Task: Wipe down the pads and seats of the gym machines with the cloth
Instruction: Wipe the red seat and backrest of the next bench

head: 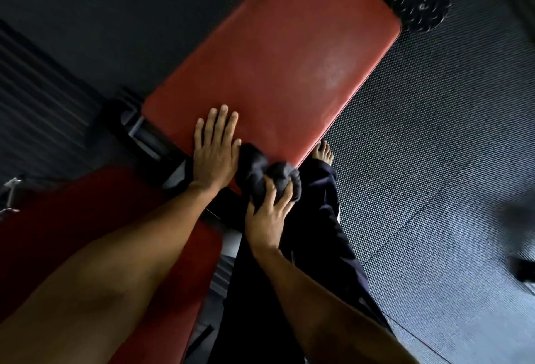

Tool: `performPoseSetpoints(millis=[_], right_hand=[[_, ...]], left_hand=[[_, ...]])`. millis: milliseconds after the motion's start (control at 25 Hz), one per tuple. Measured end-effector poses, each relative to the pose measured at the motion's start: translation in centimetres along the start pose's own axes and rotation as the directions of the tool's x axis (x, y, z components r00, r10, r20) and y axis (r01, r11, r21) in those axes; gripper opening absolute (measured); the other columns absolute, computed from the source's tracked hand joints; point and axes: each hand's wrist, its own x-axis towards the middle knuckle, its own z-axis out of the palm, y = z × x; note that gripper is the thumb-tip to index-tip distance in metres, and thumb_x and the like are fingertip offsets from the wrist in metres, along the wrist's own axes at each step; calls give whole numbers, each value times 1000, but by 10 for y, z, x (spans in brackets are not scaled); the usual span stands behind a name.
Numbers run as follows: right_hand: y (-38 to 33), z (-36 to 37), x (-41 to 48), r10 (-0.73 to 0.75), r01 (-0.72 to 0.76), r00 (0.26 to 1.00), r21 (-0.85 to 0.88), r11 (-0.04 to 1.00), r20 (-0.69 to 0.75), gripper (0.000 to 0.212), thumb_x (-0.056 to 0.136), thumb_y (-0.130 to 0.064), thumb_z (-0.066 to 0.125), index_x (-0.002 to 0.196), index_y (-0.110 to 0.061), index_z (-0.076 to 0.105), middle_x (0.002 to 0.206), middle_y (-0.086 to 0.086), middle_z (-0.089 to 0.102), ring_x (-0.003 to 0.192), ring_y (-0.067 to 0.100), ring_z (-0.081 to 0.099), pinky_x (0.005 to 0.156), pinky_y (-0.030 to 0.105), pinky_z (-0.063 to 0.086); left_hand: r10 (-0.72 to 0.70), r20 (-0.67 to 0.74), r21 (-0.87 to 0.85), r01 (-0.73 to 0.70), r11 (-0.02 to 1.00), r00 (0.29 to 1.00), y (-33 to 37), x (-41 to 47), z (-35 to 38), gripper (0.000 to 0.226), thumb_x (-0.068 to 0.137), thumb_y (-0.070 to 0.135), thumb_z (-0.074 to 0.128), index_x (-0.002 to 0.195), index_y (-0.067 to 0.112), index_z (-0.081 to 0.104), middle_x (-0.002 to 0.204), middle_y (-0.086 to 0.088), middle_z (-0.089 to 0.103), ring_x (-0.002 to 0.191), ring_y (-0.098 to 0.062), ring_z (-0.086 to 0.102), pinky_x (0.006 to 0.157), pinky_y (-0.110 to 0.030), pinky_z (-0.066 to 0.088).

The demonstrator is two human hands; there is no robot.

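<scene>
Both hands (215, 149) (267, 213), cloth (267, 172), red pad (272, 54)

Left hand (214, 151) lies flat, fingers straight, on the long red vinyl bench pad (278, 68) at frame centre; just beside it, right hand (267, 213) clutches a bunched dark cloth (265, 171) at the pad's near edge.

I'm in a gym. Just ahead of where my right hand (267, 213) grips the cloth (260, 167) runs a long red padded bench (275, 59) on a black metal frame (144, 135). A second red pad (86, 219) lies left of that grip, and studded black rubber flooring (434, 161) spreads to its right.
</scene>
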Motion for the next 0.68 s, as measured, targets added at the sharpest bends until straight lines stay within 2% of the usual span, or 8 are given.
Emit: performPoseSetpoints(millis=[120,280,360,440,480,600,680], right_hand=[[11,0,-21,-85,91,993,-66,994,81,80,78,-15,78,143,-34,36,160,13,10,141,58,27,93,62,54],[12,-20,25,-198,210,977,-190,959,79,79,77,-21,76,146,-34,39,158,14,17,143,54,24,108,63,41],[0,-26,48,-229,238,971,-240,941,65,76,79,-26,72,148,-32,39,160,16,19,146,53,21,116,65,28],[-17,-23,66,-317,331,944,-275,903,95,71,81,-31,63,149,-31,40,162,16,21,150,52,13,122,65,15],[-24,-19,72,-359,379,926,-290,879,121,70,81,-33,60,148,-30,41,163,16,23,150,52,12,122,64,12],[-33,-9,69,-453,489,872,-338,804,183,72,74,-30,76,142,-25,50,157,19,36,143,57,27,120,66,21],[-16,-10,52,-566,635,772,-384,670,289,78,65,-29,86,137,-23,57,153,19,44,139,59,34,117,67,26]], left_hand=[[95,9,9,-95,995,995,-18,3,-6,55,108,35,35,159,17,24,166,-9,18,154,-26,16,124,-47,14],[124,17,7,-124,992,992,-23,2,-10,53,109,31,37,159,18,26,166,-10,19,153,-26,17,125,-45,15],[69,0,10,-69,998,998,-26,0,-14,51,108,29,38,157,19,30,165,-10,23,153,-27,21,124,-47,17],[16,-9,18,-16,1000,1000,-30,2,-20,51,105,27,38,156,19,34,164,-10,26,151,-28,24,123,-49,19],[1,-2,-2,-1,1000,1000,-30,2,-22,53,103,26,36,156,19,34,164,-11,26,151,-29,24,123,-49,19],[-79,-22,-33,79,996,997,-32,1,-23,52,104,24,36,155,20,35,163,-10,27,151,-29,24,124,-47,17],[-173,-47,-63,170,983,984,-37,0,-25,48,106,24,40,154,20,37,163,-11,28,151,-30,25,123,-48,20]])
